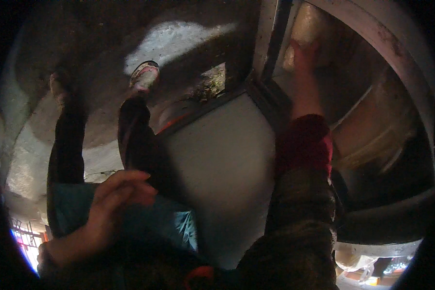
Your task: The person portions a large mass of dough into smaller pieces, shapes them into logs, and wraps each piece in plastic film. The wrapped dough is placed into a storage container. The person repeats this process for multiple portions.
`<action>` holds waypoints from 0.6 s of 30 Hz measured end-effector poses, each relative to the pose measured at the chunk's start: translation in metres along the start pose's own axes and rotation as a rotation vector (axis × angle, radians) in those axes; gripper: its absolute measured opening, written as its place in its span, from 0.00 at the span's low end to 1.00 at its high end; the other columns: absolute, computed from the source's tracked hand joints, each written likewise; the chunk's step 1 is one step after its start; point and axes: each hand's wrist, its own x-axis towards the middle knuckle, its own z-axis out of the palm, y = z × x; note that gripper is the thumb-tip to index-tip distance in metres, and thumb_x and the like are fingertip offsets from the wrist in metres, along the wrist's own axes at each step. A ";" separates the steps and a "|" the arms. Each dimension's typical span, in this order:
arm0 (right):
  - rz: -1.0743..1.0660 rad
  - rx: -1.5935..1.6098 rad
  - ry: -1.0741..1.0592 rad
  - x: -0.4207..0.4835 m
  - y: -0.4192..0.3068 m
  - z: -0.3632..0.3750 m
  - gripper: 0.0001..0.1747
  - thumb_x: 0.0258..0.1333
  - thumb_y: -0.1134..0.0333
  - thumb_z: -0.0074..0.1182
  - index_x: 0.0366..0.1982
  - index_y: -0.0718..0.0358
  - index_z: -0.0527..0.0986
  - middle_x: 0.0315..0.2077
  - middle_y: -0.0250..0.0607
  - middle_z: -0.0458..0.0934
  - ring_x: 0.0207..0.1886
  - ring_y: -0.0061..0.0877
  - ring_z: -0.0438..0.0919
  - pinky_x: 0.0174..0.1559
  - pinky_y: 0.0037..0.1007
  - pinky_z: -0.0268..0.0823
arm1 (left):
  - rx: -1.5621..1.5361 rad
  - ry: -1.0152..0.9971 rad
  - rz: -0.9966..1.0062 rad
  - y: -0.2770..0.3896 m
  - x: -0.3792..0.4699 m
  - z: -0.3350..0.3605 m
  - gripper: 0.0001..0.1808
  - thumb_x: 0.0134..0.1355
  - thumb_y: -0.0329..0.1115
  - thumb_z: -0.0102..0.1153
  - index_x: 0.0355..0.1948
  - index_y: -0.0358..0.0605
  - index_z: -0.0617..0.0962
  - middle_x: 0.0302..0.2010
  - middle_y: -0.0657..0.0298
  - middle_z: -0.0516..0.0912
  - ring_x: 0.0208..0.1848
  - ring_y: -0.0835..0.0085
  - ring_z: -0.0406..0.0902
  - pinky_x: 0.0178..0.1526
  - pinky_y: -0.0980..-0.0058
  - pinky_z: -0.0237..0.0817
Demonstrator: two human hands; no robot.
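My right arm, in a dark sleeve with a red cuff, reaches into a dark compartment at the upper right. There my right hand is against a pale, shiny bundle that looks wrapped in plastic. Blur and shadow hide whether the fingers have closed around it. My left hand hovers in front of my teal garment, fingers loosely bent and apart, with nothing visible in it. Between my arms lies a smooth grey-white panel with a dark edge.
A pale curved rim bounds the compartment, and a brownish object lies inside it. A metal-looking upright stands at its left. My shoe is on a worn floor. At lower right are a white ledge and bagged things.
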 end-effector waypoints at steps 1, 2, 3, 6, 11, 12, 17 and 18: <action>0.005 0.125 0.010 0.005 0.003 0.000 0.55 0.42 0.42 0.62 0.64 0.67 0.53 0.63 0.56 0.57 0.65 0.46 0.58 0.66 0.43 0.49 | 0.001 0.013 -0.043 -0.002 0.000 -0.001 0.21 0.64 0.43 0.46 0.53 0.40 0.72 0.42 0.55 0.80 0.43 0.67 0.78 0.50 0.67 0.68; 0.061 0.207 -0.032 0.009 0.004 -0.002 0.52 0.46 0.44 0.60 0.64 0.68 0.54 0.63 0.57 0.57 0.65 0.45 0.57 0.67 0.41 0.48 | 0.010 0.021 -0.070 -0.006 0.002 -0.002 0.22 0.64 0.43 0.46 0.53 0.40 0.72 0.42 0.55 0.80 0.43 0.68 0.78 0.50 0.68 0.68; 0.058 0.183 -0.036 0.009 0.002 -0.004 0.50 0.47 0.45 0.59 0.63 0.69 0.55 0.62 0.57 0.58 0.65 0.45 0.58 0.66 0.41 0.49 | 0.020 0.031 -0.095 -0.010 0.006 -0.005 0.22 0.64 0.44 0.47 0.52 0.40 0.72 0.41 0.55 0.80 0.42 0.68 0.78 0.49 0.68 0.68; 0.101 0.236 0.001 -0.014 -0.030 -0.015 0.42 0.47 0.56 0.58 0.60 0.70 0.59 0.58 0.58 0.63 0.61 0.48 0.63 0.64 0.42 0.53 | 0.077 0.024 0.018 -0.023 0.033 -0.016 0.26 0.60 0.48 0.54 0.53 0.41 0.72 0.41 0.54 0.81 0.40 0.65 0.80 0.43 0.67 0.71; 0.264 0.603 0.064 -0.166 -0.167 -0.036 0.37 0.40 0.75 0.57 0.56 0.74 0.62 0.55 0.59 0.66 0.59 0.51 0.64 0.63 0.41 0.54 | 0.105 -0.025 0.113 -0.030 0.071 -0.055 0.27 0.59 0.43 0.54 0.57 0.42 0.70 0.44 0.55 0.80 0.43 0.65 0.79 0.45 0.66 0.70; 0.314 0.710 -0.137 -0.200 -0.195 -0.047 0.39 0.39 0.75 0.59 0.58 0.73 0.62 0.59 0.61 0.61 0.63 0.50 0.58 0.65 0.41 0.51 | 0.077 -0.051 0.104 -0.028 0.070 -0.064 0.28 0.58 0.42 0.54 0.58 0.43 0.69 0.46 0.55 0.80 0.45 0.65 0.78 0.47 0.66 0.69; -0.023 0.688 -0.275 -0.340 -0.274 -0.162 0.28 0.42 0.70 0.61 0.50 0.59 0.72 0.61 0.54 0.61 0.66 0.48 0.57 0.66 0.40 0.50 | -0.114 -0.097 0.154 -0.026 0.022 -0.093 0.32 0.57 0.43 0.54 0.64 0.50 0.65 0.53 0.53 0.75 0.54 0.60 0.73 0.54 0.57 0.65; 0.058 0.753 -0.352 -0.352 -0.277 -0.188 0.27 0.43 0.70 0.61 0.50 0.60 0.73 0.61 0.54 0.61 0.65 0.47 0.58 0.65 0.40 0.52 | -0.191 -0.160 0.183 -0.026 0.009 -0.096 0.33 0.57 0.42 0.54 0.64 0.51 0.64 0.54 0.53 0.74 0.55 0.58 0.72 0.54 0.55 0.64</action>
